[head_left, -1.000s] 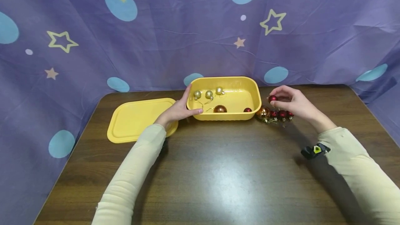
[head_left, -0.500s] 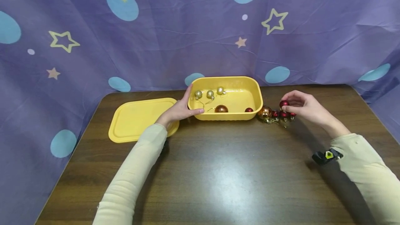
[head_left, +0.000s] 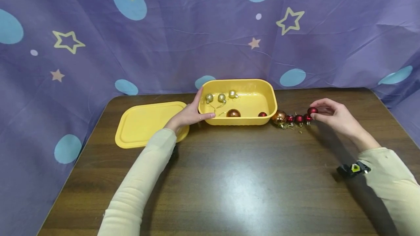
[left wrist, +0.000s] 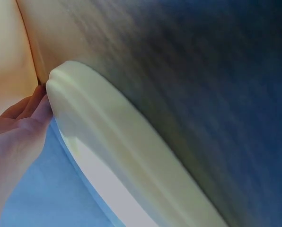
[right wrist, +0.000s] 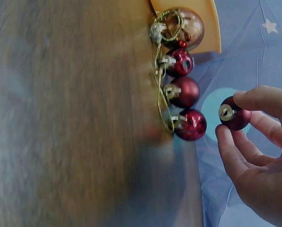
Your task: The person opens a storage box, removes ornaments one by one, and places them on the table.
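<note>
My left hand [head_left: 187,115] spreads along the left end of a yellow plastic container [head_left: 242,121], thumb at the front rim and fingers against the outer wall. Between the thumb and fingers of my right hand [head_left: 339,117] is a matte dark red Christmas bauble [right wrist: 238,116], its gold cap showing in the right wrist view. It is raised above the right end of a row: a larger copper bauble [head_left: 280,117] beside the container, then small red baubles [right wrist: 184,92] with gold cords. Inside the container lie several small gold baubles [head_left: 221,98], a copper one [head_left: 233,113] and a red one [head_left: 262,114].
A yellow lid [head_left: 144,123] lies left of the container, partly beneath my left forearm. The brown wooden table [head_left: 229,177] reaches back to a purple curtain [head_left: 177,39] with stars. A black strap device [head_left: 352,168] sits at my right wrist.
My right hand has moved right along the row of baubles, carrying the red bauble away from the container to the row's far end. My left hand has stayed at the container.
</note>
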Available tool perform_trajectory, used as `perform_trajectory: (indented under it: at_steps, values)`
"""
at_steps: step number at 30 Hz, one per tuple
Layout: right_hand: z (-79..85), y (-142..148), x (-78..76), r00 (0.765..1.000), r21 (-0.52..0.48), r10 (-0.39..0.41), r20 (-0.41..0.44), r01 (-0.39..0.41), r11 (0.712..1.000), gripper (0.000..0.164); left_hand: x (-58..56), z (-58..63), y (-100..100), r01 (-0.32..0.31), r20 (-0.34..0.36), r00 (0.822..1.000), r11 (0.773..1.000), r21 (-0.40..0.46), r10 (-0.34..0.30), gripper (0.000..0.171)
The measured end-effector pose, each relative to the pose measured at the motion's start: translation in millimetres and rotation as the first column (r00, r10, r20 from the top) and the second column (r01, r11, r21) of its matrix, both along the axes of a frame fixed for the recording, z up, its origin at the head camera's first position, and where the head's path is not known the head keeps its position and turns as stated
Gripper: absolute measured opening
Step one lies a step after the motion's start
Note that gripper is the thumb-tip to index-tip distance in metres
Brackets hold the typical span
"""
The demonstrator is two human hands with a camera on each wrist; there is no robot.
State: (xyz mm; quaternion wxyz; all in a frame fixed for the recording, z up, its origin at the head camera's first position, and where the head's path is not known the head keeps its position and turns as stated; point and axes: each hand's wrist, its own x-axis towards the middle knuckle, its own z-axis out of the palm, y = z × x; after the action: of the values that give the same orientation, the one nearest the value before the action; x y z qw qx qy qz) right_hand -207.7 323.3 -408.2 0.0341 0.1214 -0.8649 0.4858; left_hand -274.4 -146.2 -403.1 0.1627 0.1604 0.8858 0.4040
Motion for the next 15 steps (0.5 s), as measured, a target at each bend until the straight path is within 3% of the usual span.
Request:
perform_trajectory:
  at_steps: [7,15]
  values:
    - [-6.2,11.0,3.1,0.998,0.016,-0.067,0.016,0.067,0.998,0.031,-0.2,-0.8,-1.3,0.003,-0.002,1.000,1.000,0.000,-0.003,0.114]
    - [-17.6,19.0,1.0,0.994,0.085,-0.096,0.055,0.091,0.992,0.029,-0.3,-0.3,-1.3,0.004,0.006,1.000,1.000,0.007,-0.004,0.114]
